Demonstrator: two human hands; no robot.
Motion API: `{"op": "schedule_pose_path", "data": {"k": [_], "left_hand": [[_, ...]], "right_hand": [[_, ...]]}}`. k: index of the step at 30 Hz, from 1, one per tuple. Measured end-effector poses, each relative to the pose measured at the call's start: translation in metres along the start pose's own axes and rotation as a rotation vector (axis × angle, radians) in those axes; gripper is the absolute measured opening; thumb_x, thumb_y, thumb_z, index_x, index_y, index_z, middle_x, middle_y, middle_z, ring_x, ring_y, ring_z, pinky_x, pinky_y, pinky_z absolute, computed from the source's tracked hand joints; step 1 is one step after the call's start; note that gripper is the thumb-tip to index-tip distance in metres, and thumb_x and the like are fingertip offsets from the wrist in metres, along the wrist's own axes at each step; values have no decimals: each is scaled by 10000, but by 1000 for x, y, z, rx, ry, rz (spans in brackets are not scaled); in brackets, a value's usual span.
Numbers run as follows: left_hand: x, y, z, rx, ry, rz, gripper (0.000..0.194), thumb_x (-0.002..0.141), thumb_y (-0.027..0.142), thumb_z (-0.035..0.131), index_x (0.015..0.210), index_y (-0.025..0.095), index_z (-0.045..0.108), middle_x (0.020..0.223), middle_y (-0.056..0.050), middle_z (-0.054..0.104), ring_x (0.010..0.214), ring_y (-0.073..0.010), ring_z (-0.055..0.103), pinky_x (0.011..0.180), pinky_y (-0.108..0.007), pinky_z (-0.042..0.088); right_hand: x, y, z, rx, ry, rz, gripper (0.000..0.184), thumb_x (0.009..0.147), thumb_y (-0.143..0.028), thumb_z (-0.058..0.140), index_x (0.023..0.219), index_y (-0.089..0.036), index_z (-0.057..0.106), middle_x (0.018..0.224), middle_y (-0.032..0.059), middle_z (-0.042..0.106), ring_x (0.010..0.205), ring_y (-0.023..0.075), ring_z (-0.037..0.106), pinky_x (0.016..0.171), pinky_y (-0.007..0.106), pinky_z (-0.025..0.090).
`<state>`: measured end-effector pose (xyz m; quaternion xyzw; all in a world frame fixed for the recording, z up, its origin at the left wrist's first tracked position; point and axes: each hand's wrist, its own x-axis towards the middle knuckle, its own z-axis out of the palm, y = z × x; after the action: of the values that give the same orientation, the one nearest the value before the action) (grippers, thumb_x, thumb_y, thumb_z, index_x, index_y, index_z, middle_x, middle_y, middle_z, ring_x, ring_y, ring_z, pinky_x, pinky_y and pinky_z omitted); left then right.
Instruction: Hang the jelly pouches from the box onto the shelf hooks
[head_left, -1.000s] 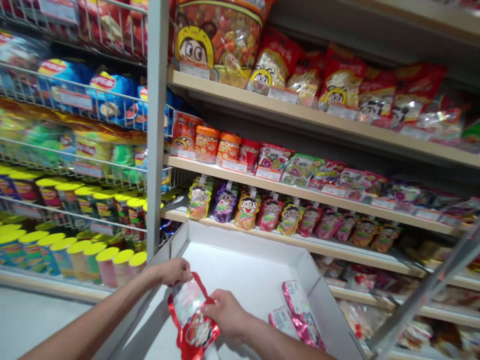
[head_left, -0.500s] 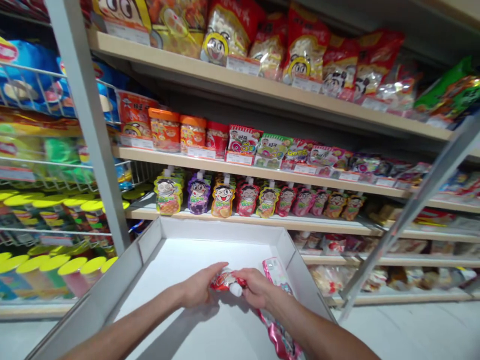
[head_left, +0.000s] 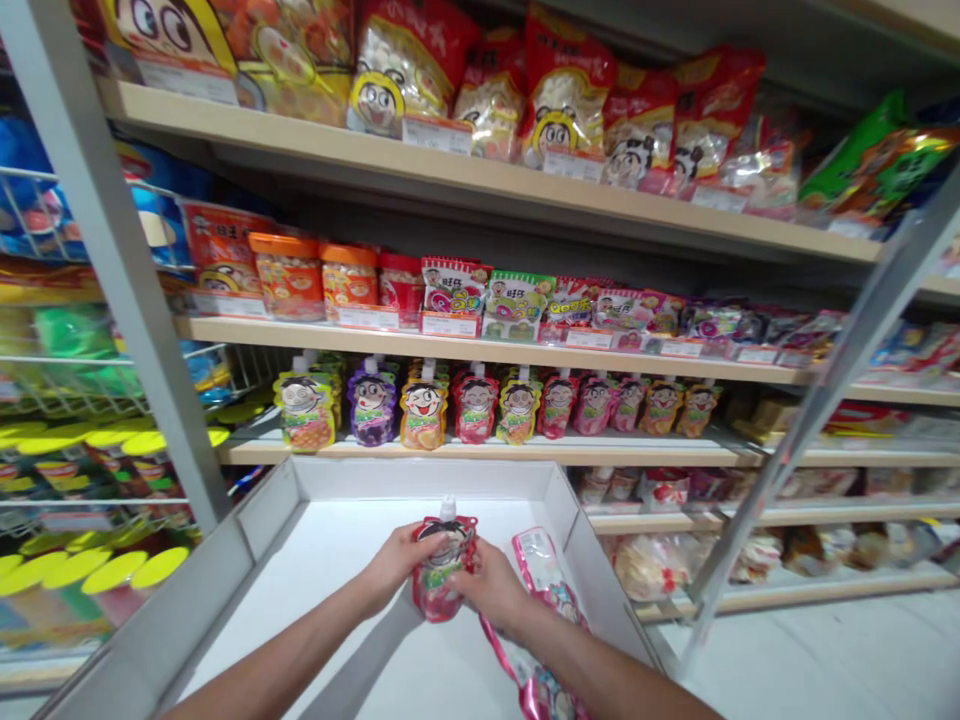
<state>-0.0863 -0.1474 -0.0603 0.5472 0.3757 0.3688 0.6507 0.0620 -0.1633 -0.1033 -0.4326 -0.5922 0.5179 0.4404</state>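
Between my two hands is a red jelly drink pouch (head_left: 442,575) with a cartoon face and a white spout cap pointing up and away. My left hand (head_left: 401,565) grips its left edge, thumb across the front. On the other edge, my right hand (head_left: 487,580) pinches the pouch with thumb and fingers. Both hands are over a white open box (head_left: 337,580). Inside it, along the right side, lies a long pink and white package (head_left: 544,570), partly hidden beneath my right forearm.
Similar pouches (head_left: 424,412) stand in a row on the shelf just beyond the box. Above them are candy bags (head_left: 517,305) and orange-lidded jars (head_left: 285,275). Grey posts (head_left: 112,220) rise at left and right. Yellow-lidded tubs (head_left: 112,580) fill wire racks at the left.
The red pouch has turned from lying with its cap toward me to upright, its front facing me. Both hands have shifted their hold around its edges. The view has swung slightly.
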Motion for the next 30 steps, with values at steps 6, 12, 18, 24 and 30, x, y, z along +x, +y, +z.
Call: {"op": "schedule_pose_path", "data": {"k": [6, 12, 18, 24, 30], "left_hand": [[7, -9, 8, -6, 159, 83, 317, 624, 385, 547, 752, 100, 593, 729, -56, 639, 671, -171, 561, 677, -286, 419], [5, 4, 11, 14, 234, 133, 335, 669, 379, 496, 836, 104, 586, 755, -51, 641, 698, -163, 560, 683, -277, 423], [10, 9, 8, 101, 208, 158, 292, 604, 311, 569, 824, 122, 598, 811, -50, 641, 749, -173, 559, 724, -282, 417], [14, 6, 11, 123, 170, 164, 243, 596, 277, 575, 776, 114, 588, 734, -34, 632, 670, -146, 552, 650, -249, 420], [14, 6, 6, 69, 214, 148, 243, 580, 273, 584, 769, 120, 589, 712, -20, 622, 642, -132, 538, 614, -230, 406]], "right_hand": [[3, 14, 2, -178, 12, -45, 297, 587, -110, 473, 862, -164, 570, 815, 7, 614, 745, 165, 552, 674, 279, 420], [5, 6, -4, -325, 76, -36, 268, 633, -146, 436, 851, -177, 589, 702, -10, 601, 633, 132, 528, 577, 229, 403], [7, 14, -14, -419, 124, 27, 218, 686, -175, 379, 732, -151, 591, 578, -11, 544, 510, 93, 461, 481, 192, 351], [10, 16, -18, -406, 133, -67, 203, 706, -191, 363, 687, -144, 560, 600, -2, 535, 552, 96, 457, 512, 192, 350], [9, 11, -18, -440, 49, -29, 212, 729, -228, 350, 628, -151, 521, 538, -21, 482, 457, 72, 409, 439, 176, 329]]}}
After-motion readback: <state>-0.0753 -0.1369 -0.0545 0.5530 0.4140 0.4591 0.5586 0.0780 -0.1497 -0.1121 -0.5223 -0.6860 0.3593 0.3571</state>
